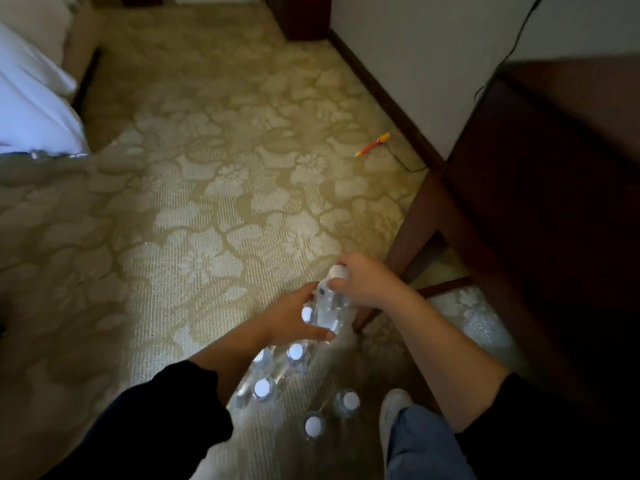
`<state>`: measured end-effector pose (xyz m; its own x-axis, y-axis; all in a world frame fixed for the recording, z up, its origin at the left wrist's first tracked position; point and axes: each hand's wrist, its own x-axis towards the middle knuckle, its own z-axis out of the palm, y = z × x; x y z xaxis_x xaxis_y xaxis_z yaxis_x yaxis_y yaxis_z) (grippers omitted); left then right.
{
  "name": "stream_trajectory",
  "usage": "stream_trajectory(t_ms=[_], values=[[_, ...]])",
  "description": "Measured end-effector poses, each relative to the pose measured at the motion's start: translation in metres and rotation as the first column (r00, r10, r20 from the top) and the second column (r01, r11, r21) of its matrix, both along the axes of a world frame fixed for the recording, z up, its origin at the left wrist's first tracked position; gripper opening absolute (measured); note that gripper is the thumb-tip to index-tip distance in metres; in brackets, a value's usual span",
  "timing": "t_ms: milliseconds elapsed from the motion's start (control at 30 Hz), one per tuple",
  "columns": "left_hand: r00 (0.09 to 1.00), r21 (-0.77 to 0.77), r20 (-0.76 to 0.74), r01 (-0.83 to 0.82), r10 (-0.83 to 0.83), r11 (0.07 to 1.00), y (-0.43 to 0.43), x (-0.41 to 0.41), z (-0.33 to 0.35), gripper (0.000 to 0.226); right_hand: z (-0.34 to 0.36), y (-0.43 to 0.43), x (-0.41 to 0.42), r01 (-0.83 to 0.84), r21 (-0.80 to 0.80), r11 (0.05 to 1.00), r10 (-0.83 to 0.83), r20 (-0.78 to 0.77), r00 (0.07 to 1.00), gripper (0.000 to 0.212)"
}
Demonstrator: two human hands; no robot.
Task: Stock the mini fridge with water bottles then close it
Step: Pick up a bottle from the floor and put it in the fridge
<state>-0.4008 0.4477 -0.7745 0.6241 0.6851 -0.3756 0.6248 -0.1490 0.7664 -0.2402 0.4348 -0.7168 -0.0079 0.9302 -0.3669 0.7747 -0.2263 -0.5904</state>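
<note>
Several clear water bottles with white caps (262, 388) stand close together on the patterned carpet below me. Above them is one lifted water bottle (329, 308), its white cap uppermost. My right hand (363, 280) grips this bottle around the neck, just under the cap. My left hand (294, 322) cups the bottle's body from the left, thumb across its lower part. No mini fridge shows in this view.
A dark wooden desk (540, 188) fills the right side, with a leg near the bottles. A black cable with a red-yellow plug (374, 144) lies by the baseboard. White bedding (34, 109) hangs at far left. My shoe (393, 410) is beside the bottles.
</note>
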Motion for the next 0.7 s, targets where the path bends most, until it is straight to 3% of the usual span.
stream_trajectory(t_ms=[200,333,533,600,700], values=[[0.976,0.117,0.185,-0.142,0.119,0.983,-0.026,-0.014,0.087,0.071,0.133,-0.041,-0.018,-0.042,0.194,0.98,0.041,0.007,0.999,0.022],[0.9,0.144,0.405,-0.236,0.16,0.961,-0.056,-0.015,0.154,0.061,0.207,-0.084,-0.028,0.0,0.351,0.937,-0.009,0.023,1.0,0.025],[0.862,0.163,0.502,-0.177,0.073,0.971,-0.108,0.003,0.241,0.047,0.286,-0.159,-0.014,0.111,0.514,0.851,-0.106,-0.038,0.994,0.02],[0.861,0.205,0.509,-0.145,0.021,0.968,-0.129,0.017,0.264,0.037,0.302,-0.187,-0.004,0.147,0.55,0.822,-0.148,-0.043,0.988,0.017],[0.846,0.287,0.53,-0.114,-0.058,0.951,-0.164,0.046,0.296,0.038,0.325,-0.233,0.017,0.189,0.616,0.765,-0.24,0.0,0.971,0.024]])
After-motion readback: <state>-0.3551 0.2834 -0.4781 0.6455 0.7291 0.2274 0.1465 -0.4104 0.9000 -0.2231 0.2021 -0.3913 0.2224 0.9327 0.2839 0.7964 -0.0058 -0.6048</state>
